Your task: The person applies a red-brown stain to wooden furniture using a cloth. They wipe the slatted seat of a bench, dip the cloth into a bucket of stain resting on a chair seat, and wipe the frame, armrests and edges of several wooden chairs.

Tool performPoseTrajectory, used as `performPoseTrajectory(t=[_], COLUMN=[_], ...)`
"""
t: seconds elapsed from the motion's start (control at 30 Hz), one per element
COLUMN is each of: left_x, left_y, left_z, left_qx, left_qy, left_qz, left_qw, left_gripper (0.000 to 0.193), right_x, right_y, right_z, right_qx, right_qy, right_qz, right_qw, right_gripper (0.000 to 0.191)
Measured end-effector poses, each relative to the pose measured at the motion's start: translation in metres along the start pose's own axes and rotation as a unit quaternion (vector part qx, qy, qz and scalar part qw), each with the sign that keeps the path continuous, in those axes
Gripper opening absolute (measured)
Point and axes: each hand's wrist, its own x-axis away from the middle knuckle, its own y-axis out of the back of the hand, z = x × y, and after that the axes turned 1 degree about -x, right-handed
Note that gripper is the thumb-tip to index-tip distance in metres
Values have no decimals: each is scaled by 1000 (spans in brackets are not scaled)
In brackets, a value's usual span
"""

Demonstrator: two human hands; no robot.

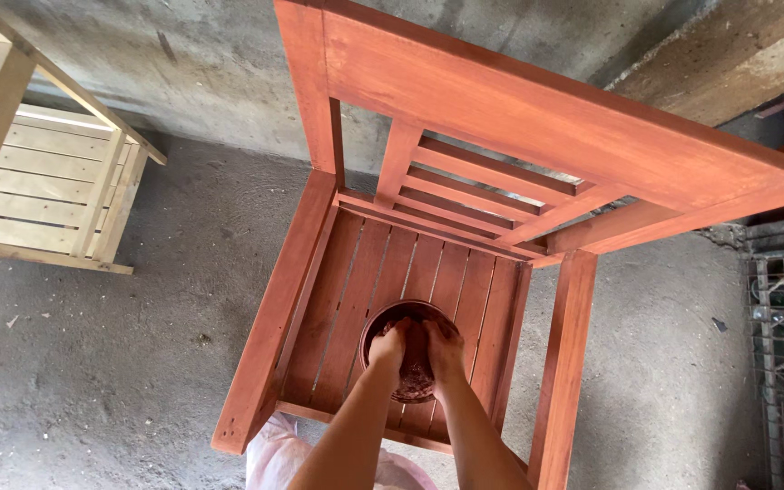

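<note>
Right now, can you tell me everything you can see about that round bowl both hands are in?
The bowl is small, round and reddish-brown, smeared with the same stain colour as the wood around it. It sits upright on the lower slatted shelf of the red-brown wooden stand, near its front edge. Both hands reach down into it: the left hand and the right hand cover most of the inside, so what it holds is hidden. Its material cannot be told.
</note>
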Motion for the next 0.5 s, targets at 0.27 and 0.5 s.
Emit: performPoseTrajectory(t=[0.27, 0.5], left_x=[18, -12], left_y=[2, 1], left_z=[-14, 12], left_qx=[36, 124], left_qy=[199, 23], left_qz=[96, 12], left_qw=[975, 992], left_gripper=[91, 75], right_x=[11, -12], right_y=[17, 17], right_z=[8, 9], right_qx=[97, 205], right_qy=[34, -86], right_qz=[22, 10], right_qw=[994, 975], right_gripper=[51, 73])
